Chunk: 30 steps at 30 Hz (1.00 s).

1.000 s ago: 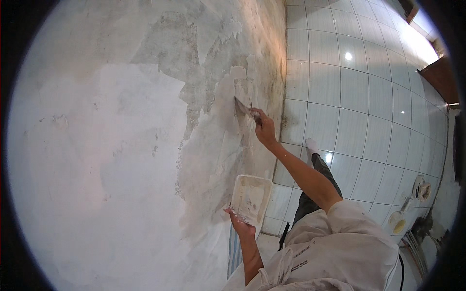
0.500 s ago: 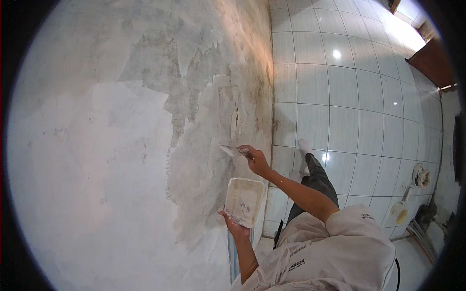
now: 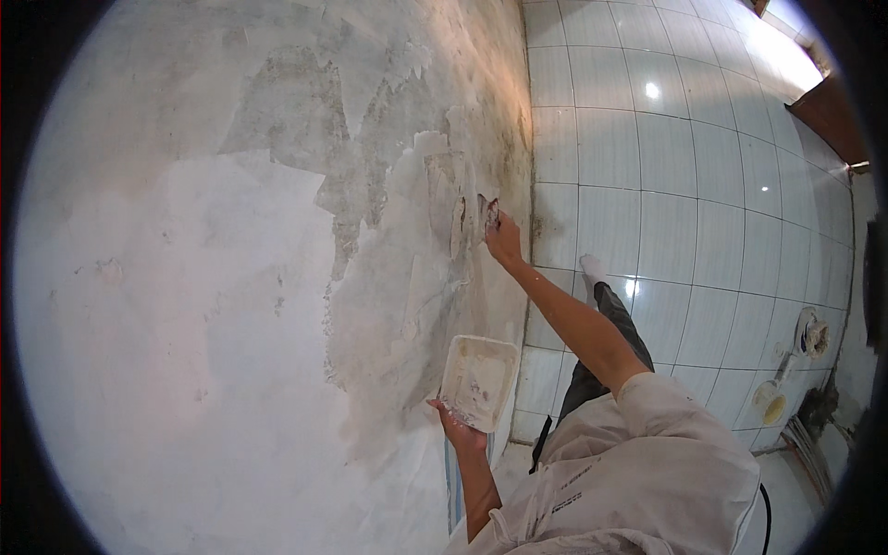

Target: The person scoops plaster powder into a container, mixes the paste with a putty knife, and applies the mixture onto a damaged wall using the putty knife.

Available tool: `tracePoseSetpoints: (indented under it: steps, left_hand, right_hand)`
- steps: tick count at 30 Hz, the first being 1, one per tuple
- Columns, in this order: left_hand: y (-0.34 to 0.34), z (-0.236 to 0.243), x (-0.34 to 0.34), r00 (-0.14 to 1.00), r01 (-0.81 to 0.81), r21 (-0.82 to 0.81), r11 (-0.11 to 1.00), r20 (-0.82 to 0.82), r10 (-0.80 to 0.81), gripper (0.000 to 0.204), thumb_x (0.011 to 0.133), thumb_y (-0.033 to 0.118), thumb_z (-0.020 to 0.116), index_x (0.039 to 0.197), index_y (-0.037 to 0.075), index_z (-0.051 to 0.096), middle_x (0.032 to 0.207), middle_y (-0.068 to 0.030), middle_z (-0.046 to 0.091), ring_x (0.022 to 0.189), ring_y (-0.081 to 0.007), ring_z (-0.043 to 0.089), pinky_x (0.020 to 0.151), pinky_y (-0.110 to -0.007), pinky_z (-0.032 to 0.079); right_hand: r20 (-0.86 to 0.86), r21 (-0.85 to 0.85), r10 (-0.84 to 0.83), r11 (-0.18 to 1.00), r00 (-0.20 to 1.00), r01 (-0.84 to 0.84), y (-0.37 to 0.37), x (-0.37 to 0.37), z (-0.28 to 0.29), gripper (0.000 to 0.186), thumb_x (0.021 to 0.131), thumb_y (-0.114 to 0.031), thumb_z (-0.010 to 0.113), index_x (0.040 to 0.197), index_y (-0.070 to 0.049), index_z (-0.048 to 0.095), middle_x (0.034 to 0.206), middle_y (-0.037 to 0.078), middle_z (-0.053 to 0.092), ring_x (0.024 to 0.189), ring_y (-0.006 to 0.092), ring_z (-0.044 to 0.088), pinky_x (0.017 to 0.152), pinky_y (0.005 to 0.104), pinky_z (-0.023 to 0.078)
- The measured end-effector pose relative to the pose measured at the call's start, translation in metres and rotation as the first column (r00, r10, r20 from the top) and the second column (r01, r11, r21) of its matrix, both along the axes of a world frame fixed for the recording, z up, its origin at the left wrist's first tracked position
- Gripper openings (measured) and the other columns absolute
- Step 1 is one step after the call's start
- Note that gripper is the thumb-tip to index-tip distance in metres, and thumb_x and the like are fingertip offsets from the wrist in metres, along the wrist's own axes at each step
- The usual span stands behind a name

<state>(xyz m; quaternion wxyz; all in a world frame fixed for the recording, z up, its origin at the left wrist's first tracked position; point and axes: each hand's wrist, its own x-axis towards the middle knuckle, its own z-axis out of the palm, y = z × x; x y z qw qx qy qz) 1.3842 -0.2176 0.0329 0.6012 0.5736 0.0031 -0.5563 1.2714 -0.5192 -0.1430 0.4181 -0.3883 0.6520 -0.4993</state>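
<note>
My right hand [image 3: 504,239] grips a putty knife [image 3: 487,215], its blade laid against the wall [image 3: 250,305] low down, near where the wall meets the floor. Around the blade the wall is patched with pale filler, with a rough damaged strip [image 3: 458,227] just left of it. In my left hand [image 3: 460,427] is a cream rectangular plastic tub [image 3: 480,379], held from below at its near side. White putty is smeared inside the tub and on the left fingers. The wall to the left is coated white, with a bare grey patch [image 3: 287,111] farther up.
Pale glossy tiles cover the floor [image 3: 661,222] on the right. A round container with yellowish contents [image 3: 770,405] and a roll-like item [image 3: 812,339] sit by the far right side. A brown board [image 3: 826,120] stands at the upper right; thin strips [image 3: 809,462] lie lower right.
My right hand has swung away from above the tub, up and slightly right, bringing the putty knife onto the wall. The left hand keeps hold of the tub; the view has shifted slightly.
</note>
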Motion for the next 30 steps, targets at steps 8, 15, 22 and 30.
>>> tracePoseSetpoints:
  steps: [8,15,22,30]
  left_hand:
    - [0.001,0.005,0.0,0.999,-0.04,0.009,0.999,-0.005,0.04,0.073,0.093,0.062,0.04,0.139,0.006,0.04,0.138,-0.0105,0.049,0.122,-0.0275,0.05,0.102,-0.043,0.043]
    - [-0.003,0.008,-0.004,0.999,-0.053,0.018,0.998,-0.003,0.053,0.074,0.093,0.061,0.041,0.139,0.004,0.039,0.138,-0.0112,0.049,0.123,-0.0283,0.049,0.103,-0.042,0.042]
    - [0.001,0.003,-0.004,0.998,-0.046,0.024,0.999,0.036,0.045,0.075,0.092,0.062,0.043,0.14,0.004,0.039,0.139,-0.0117,0.047,0.124,-0.0282,0.048,0.103,-0.043,0.041]
    - [-0.006,-0.001,-0.01,1.0,-0.029,0.035,0.999,-0.003,0.029,0.076,0.09,0.062,0.046,0.14,0.005,0.039,0.139,-0.0112,0.048,0.124,-0.0273,0.049,0.102,-0.044,0.043]
  right_hand:
    - [0.138,0.178,0.23,0.951,0.963,-0.253,-0.013,0.025,0.061,0.034,0.078,-0.007,0.053,0.109,0.007,0.058,0.092,0.03,0.064,0.092,0.0444,0.062,0.081,0.0487,0.048]
    - [-0.028,0.076,0.265,0.962,0.964,-0.263,-0.013,0.038,0.106,0.047,0.08,-0.008,0.051,0.124,0.007,0.052,0.089,0.029,0.064,0.085,0.0438,0.063,0.08,0.0456,0.049]
    - [-0.051,0.005,0.309,0.951,0.95,-0.309,-0.007,0.041,0.167,0.059,0.078,-0.004,0.052,0.136,0.0,0.042,0.086,0.029,0.064,0.083,0.0458,0.062,0.077,0.0506,0.049]
    - [0.191,-0.182,0.23,0.964,0.954,-0.196,0.011,-0.008,0.149,0.033,0.086,-0.008,0.052,0.115,0.005,0.059,0.085,0.018,0.066,0.075,0.0268,0.064,0.073,0.0417,0.05]
